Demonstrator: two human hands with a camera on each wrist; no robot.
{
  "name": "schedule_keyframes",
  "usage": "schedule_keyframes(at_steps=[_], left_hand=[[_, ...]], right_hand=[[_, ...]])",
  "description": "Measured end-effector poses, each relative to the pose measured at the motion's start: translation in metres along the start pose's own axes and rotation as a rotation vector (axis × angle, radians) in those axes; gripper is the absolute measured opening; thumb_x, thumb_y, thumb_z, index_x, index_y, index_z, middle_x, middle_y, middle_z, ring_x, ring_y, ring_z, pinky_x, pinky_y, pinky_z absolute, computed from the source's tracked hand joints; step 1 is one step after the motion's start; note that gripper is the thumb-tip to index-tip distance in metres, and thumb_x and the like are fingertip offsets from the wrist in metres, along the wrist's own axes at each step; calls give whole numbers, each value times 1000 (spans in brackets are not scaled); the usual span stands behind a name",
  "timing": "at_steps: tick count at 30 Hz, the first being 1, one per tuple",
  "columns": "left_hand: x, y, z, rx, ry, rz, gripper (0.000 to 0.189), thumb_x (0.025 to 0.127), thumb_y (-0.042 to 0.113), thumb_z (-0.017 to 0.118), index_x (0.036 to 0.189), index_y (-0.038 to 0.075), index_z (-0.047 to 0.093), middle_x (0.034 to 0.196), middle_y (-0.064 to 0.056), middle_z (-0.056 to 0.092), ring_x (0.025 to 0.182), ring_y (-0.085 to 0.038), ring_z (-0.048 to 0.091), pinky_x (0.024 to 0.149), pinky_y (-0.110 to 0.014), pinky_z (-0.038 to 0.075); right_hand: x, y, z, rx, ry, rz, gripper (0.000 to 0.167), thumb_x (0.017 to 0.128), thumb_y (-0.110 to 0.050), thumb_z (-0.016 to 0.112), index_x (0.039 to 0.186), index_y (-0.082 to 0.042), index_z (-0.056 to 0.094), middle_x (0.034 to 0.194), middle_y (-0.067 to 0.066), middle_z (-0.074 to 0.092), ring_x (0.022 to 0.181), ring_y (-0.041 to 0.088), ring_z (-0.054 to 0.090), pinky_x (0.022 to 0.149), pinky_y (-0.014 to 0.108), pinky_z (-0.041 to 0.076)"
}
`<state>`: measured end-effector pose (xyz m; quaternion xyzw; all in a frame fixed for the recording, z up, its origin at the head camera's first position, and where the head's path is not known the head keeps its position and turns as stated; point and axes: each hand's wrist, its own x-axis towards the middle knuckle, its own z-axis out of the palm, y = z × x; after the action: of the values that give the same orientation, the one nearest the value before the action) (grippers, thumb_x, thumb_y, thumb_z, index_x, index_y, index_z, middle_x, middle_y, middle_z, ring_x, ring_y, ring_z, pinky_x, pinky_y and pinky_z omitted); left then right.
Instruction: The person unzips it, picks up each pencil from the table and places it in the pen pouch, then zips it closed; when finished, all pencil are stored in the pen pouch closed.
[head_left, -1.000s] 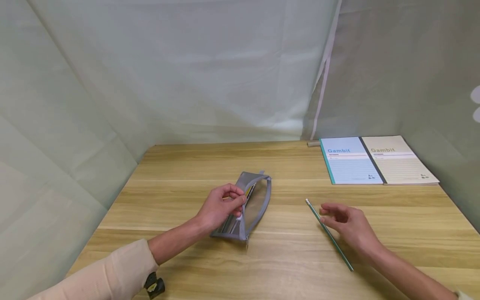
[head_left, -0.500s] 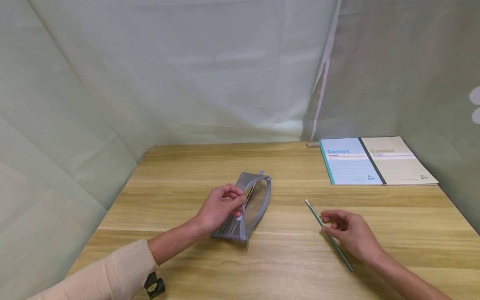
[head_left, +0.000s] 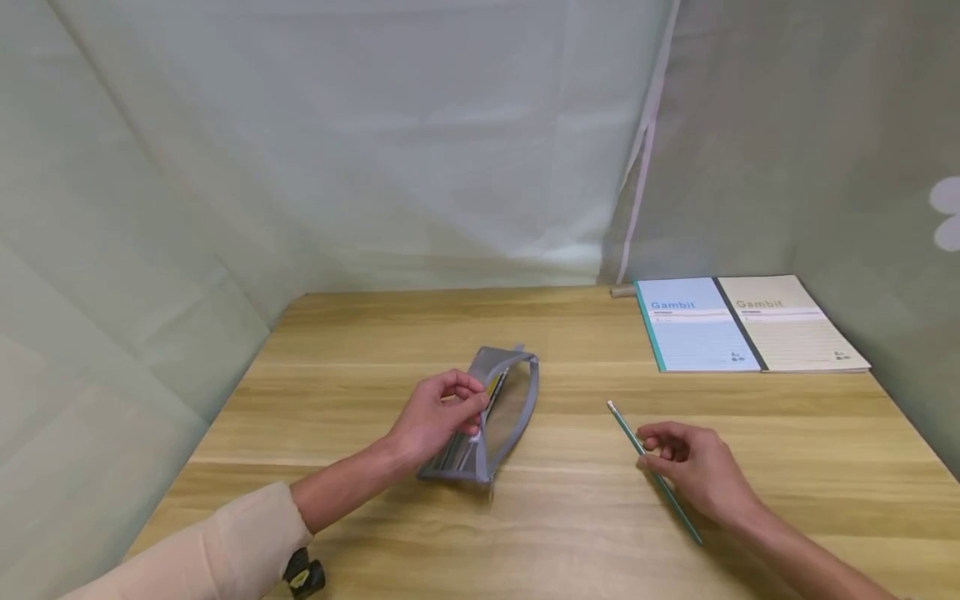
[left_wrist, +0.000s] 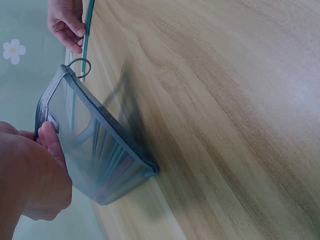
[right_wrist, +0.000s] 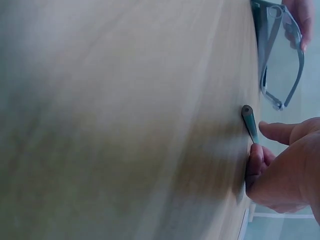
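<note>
A grey mesh pencil case (head_left: 517, 425) stands on the table in the head view, its zip side gaping. Pencils show through the mesh in the left wrist view. My left hand (head_left: 441, 415) pinches the near edge of its opening between thumb and fingers. To the right, a green pencil (head_left: 678, 505) with a white-tipped end lies slantwise on the wood. Beside it is my right hand (head_left: 699, 467), fingers bent at the pencil's far side and thumb over it. In the right wrist view, the thumb stands apart from the pencil (right_wrist: 248, 120) and the fingers are close by it.
Two Gambit notebooks, one blue (head_left: 701, 333) and one cream (head_left: 798, 329), lie side by side at the back right of the wooden table (head_left: 375, 333). A small grey tube-like piece (head_left: 622, 292) sits beside them. Pale cloth walls (head_left: 450, 150) enclose the table.
My right hand has come slightly lower and nearer the pencil, its thumb now over the shaft. The left hand, the pencil case and the pencil keep their places; the view shifts slightly.
</note>
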<state>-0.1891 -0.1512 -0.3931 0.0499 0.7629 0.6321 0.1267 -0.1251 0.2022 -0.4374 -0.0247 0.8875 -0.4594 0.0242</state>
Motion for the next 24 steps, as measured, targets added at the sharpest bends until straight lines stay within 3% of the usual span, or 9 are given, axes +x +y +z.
schedule_keyframes(at_steps=[24], left_hand=[[1, 0, 0, -2, 9, 4, 15, 100, 1, 71, 111, -6, 64, 95, -12, 64, 75, -15, 68, 67, -25, 64]], right_hand=[[3, 3, 3, -23, 57, 12, 24, 88, -3, 85, 110, 2, 78, 86, 1, 70, 71, 8, 57, 57, 19, 49]])
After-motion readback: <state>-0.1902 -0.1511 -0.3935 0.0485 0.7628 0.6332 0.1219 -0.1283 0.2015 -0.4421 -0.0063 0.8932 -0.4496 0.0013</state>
